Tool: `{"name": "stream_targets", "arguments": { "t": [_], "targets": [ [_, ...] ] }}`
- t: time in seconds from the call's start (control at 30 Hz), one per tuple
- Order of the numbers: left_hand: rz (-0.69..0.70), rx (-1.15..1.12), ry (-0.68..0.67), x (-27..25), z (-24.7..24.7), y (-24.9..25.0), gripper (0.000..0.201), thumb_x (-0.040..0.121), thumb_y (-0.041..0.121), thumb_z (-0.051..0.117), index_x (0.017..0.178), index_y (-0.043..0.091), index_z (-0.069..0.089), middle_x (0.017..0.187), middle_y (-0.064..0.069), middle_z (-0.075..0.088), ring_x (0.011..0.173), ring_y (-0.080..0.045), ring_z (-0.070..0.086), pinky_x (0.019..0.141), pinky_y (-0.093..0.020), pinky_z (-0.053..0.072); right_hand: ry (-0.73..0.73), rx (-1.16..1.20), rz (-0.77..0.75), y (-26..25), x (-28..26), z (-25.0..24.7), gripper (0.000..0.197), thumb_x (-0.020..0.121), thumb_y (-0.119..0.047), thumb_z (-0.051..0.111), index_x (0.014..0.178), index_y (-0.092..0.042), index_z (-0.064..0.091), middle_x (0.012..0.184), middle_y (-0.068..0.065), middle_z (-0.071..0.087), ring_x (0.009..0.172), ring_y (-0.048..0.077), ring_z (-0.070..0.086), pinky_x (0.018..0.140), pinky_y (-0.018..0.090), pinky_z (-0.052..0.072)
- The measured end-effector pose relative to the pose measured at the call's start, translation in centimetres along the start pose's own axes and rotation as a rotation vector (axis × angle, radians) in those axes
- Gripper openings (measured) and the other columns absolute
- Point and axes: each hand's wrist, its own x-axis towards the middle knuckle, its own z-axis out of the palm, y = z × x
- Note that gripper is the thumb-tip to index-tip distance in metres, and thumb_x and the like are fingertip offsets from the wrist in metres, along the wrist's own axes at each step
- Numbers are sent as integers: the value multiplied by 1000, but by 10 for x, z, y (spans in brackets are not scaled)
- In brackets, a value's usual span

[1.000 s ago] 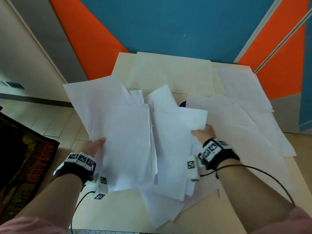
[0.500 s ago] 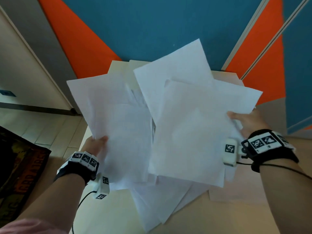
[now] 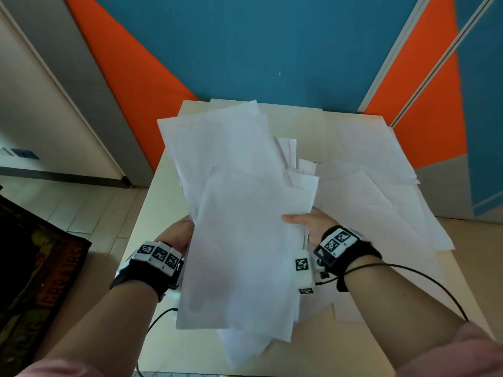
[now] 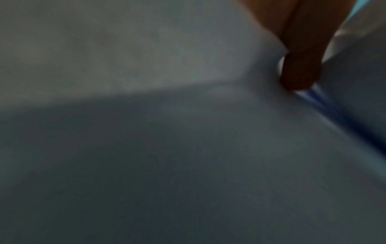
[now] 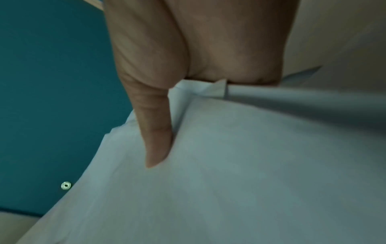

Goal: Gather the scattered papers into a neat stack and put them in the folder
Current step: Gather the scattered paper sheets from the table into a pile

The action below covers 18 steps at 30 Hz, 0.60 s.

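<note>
Gathering stage: a loose bundle of papers (image 3: 245, 240) held above the counter (image 3: 168, 197), not yet squared.

The left hand (image 3: 174, 232) grips the bundle's left edge, the right hand (image 3: 307, 224) its right edge, thumb (image 5: 154, 132) pinching on top; sheets fan out unevenly; further loose sheets (image 3: 381, 186) lie on the counter's right side, ungathered; no folder can be made out; collecting the rest, aligning and filing are judged still outstanding.
</note>
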Motion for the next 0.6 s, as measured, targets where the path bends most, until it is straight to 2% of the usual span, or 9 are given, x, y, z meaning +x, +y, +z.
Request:
{"name": "stream_targets", "arguments": {
  "t": [0.07, 0.17, 0.23, 0.3, 0.37, 0.43, 0.47, 0.53, 0.6],
  "targets": [
    [-22, -184, -1, -16, 7, 11, 47, 95, 49, 30, 123, 21, 55, 128, -8, 57, 105, -24, 57, 89, -38, 44, -9, -26, 4, 5, 6, 1, 85, 18, -29, 94, 97, -15, 67, 99, 4, 71, 98, 23, 65, 96, 40, 49],
    [51, -483, 82, -26, 10, 10, 57, 99, 45, 8, 148, 19, 16, 157, -5, 22, 143, -17, 25, 112, -34, 23, -27, -1, 0, 7, 4, 3, 82, 19, -30, 95, 96, -14, 69, 103, 8, 72, 104, 28, 65, 101, 45, 45],
    [40, -534, -15, -24, 7, 3, 59, 95, 49, 28, 144, 15, 28, 140, -8, 52, 130, -6, 47, 102, -27, 40, -56, -4, 8, 7, 3, 8, 87, 17, -32, 95, 98, -11, 70, 110, 13, 70, 105, 28, 65, 99, 45, 47],
    [11, -516, -142, -21, 4, -3, 89, 56, 56, 78, 125, 6, 54, 92, -5, 77, 83, -12, 73, 71, -29, 58, -86, -49, 4, 6, 3, 17, 90, 15, -34, 95, 99, -14, 69, 107, 8, 71, 102, 23, 67, 95, 40, 49],
    [13, -440, -94, -6, -1, -16, 99, 27, 44, 91, 112, 3, 63, 86, -8, 77, 78, -24, 74, 77, -38, 58, -84, -73, -10, 5, 8, 26, 93, 14, -37, 94, 101, -14, 68, 101, 3, 73, 97, 18, 68, 91, 36, 52],
    [13, -366, 17, 2, -3, -18, 70, 55, 29, 86, 114, -1, 61, 105, -18, 72, 95, -32, 69, 94, -47, 50, -71, -161, -1, 0, 7, 33, 83, 26, -39, 93, 101, -14, 67, 101, 2, 73, 96, 18, 68, 90, 37, 53],
    [16, -323, 77, 7, -5, -19, 58, 68, 20, 79, 116, -5, 59, 113, -21, 67, 101, -33, 65, 97, -46, 47, -72, -213, 7, -4, 5, 36, 66, 45, -36, 90, 101, -15, 65, 105, 5, 72, 98, 21, 67, 89, 39, 53],
    [19, -242, 185, 17, -13, -27, 44, 79, 14, 70, 114, -8, 57, 112, -18, 64, 100, -31, 62, 94, -39, 46, -55, -260, 12, -11, 1, 32, 28, 78, -18, 72, 103, -17, 60, 99, 7, 68, 85, 23, 65, 72, 35, 55],
    [21, -232, 278, 27, -26, -40, 42, 80, 14, 68, 114, -8, 58, 114, -21, 63, 105, -34, 61, 96, -43, 45, 47, -281, 6, -15, -1, 16, 22, 86, -9, 62, 107, -16, 55, 86, 7, 63, 70, 20, 61, 58, 28, 50]
  ]
}}
